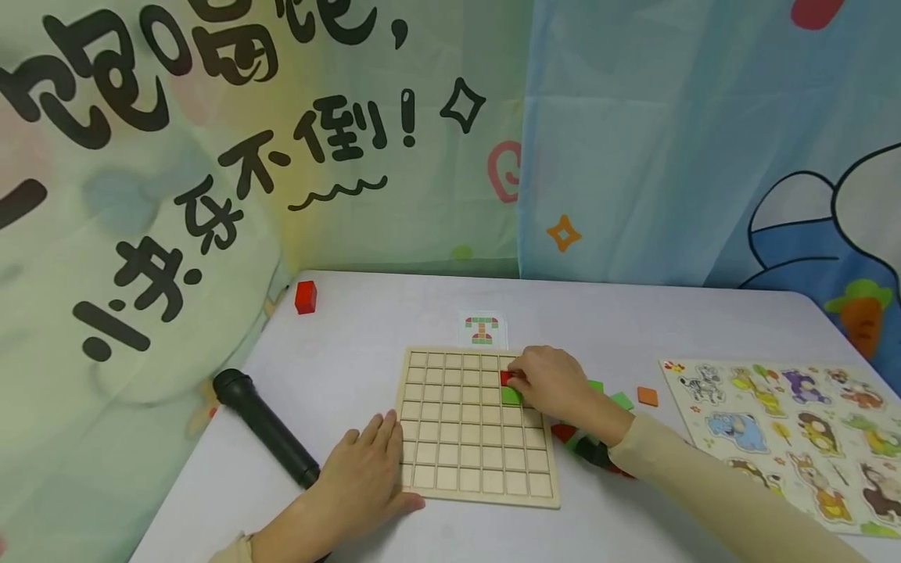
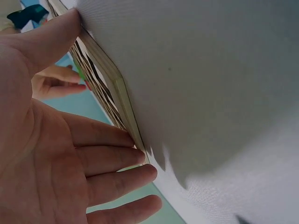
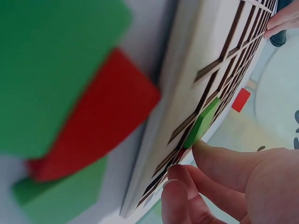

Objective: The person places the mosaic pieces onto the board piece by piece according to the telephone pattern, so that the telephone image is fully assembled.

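A wooden grid board (image 1: 457,455) lies flat on the table. My left hand (image 1: 366,473) rests at its left edge, fingers straight; in the left wrist view the fingertips touch the side of the board (image 2: 122,95). Over the board's upper right corner, my right hand (image 1: 556,379) pinches a small red piece (image 1: 505,378), mostly covered by the fingers. Just below it, a green square tile (image 1: 511,396) sits on the grid; the right wrist view shows this green tile (image 3: 204,122) close against the thumb.
Loose green, red and black pieces lie under the right forearm, with an orange tile (image 1: 647,396) beyond. A pattern card (image 1: 482,330) touches the board's far side. A black microphone (image 1: 267,426) lies left, a red block (image 1: 306,297) far left, an animal puzzle sheet (image 1: 795,438) right.
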A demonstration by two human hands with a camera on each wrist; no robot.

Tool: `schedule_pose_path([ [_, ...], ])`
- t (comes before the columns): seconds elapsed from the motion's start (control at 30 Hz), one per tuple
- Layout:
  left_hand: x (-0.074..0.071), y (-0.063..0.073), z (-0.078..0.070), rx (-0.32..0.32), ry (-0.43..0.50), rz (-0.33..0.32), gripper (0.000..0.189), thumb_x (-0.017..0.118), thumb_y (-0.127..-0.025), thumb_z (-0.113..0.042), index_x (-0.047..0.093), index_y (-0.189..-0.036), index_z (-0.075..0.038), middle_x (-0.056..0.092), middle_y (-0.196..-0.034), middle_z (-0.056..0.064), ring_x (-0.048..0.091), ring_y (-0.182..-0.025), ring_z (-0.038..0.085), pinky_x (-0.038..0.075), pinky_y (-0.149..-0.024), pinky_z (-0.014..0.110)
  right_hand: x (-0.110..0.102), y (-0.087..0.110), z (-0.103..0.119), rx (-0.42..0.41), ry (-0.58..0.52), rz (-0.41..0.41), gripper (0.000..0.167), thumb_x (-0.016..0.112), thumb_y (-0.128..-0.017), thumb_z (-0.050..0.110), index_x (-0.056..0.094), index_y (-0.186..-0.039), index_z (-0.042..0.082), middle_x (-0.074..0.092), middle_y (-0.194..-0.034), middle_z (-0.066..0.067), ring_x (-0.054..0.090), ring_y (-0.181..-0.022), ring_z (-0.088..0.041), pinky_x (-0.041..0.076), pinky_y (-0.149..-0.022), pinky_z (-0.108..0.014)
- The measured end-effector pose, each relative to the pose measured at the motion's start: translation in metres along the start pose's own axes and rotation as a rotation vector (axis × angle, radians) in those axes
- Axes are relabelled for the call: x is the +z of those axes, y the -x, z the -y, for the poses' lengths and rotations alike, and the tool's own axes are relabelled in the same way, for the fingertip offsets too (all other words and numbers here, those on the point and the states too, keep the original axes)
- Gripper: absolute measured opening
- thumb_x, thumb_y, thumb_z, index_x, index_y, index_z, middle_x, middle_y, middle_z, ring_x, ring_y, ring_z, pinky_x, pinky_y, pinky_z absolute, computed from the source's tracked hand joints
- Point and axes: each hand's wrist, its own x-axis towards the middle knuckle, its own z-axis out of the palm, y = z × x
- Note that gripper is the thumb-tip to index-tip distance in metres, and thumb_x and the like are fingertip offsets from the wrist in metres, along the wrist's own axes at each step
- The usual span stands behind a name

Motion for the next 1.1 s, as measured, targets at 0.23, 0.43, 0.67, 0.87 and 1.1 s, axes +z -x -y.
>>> schedule_pose_path([
  [0.23, 0.0, -0.001, 0.0, 0.005, -0.008, 0.004, 0.099, 0.06, -0.089, -0.071, 0.049, -0.146, 0.009, 0.047, -0.156, 0.025, 0.051, -0.143, 0.037, 0.05, -0.105, 0.053, -0.015, 0.023, -0.02, 0.058, -0.001, -0.01, 0.021, 0.078, -0.091, 0.018, 0.08, -0.108, 0.005, 0.074, -0.089, -0.004, 0.056, -0.067, -0.009, 0.043, -0.056, -0.025],
  [0.43, 0.0, -0.002, -0.001, 0.008, -0.013, 0.009, 0.098, 0.059, -0.089, -0.071, 0.049, -0.146, 0.009, 0.047, -0.156, 0.025, 0.05, -0.143, 0.037, 0.05, -0.105, 0.053, -0.026, 0.049, -0.038, 0.107, 0.003, 0.043, 0.029, 0.081, -0.087, 0.023, 0.08, -0.11, 0.006, 0.073, -0.092, 0.0, 0.059, -0.072, -0.009, 0.045, -0.06, -0.025],
  [0.67, -0.001, -0.002, 0.001, 0.001, 0.002, 0.024, 0.099, 0.06, -0.089, -0.071, 0.048, -0.146, 0.009, 0.047, -0.156, 0.025, 0.05, -0.144, 0.037, 0.05, -0.105, 0.053, -0.025, 0.073, -0.039, 0.089, -0.041, 0.119, 0.028, 0.083, -0.084, 0.02, 0.08, -0.111, 0.011, 0.07, -0.093, 0.006, 0.051, -0.071, -0.002, 0.042, -0.06, -0.02],
  [0.87, -0.001, -0.001, 0.0, -0.005, 0.001, 0.032, 0.099, 0.059, -0.09, -0.071, 0.048, -0.146, 0.009, 0.046, -0.157, 0.025, 0.049, -0.144, 0.037, 0.05, -0.106, 0.053, -0.025, 0.079, -0.037, 0.073, -0.059, 0.128, 0.032, 0.083, -0.084, 0.018, 0.079, -0.113, 0.009, 0.067, -0.094, 0.008, 0.049, -0.071, 0.0, 0.041, -0.059, -0.019],
  [1.1, -0.001, -0.001, -0.001, -0.003, 0.009, 0.03, 0.098, 0.06, -0.089, -0.07, 0.048, -0.146, 0.009, 0.046, -0.157, 0.025, 0.049, -0.144, 0.037, 0.049, -0.106, 0.053, -0.023, 0.079, -0.041, 0.053, -0.056, 0.101, 0.031, 0.084, -0.084, 0.02, 0.079, -0.113, 0.01, 0.066, -0.091, 0.008, 0.052, -0.072, 0.002, 0.042, -0.06, -0.019],
])
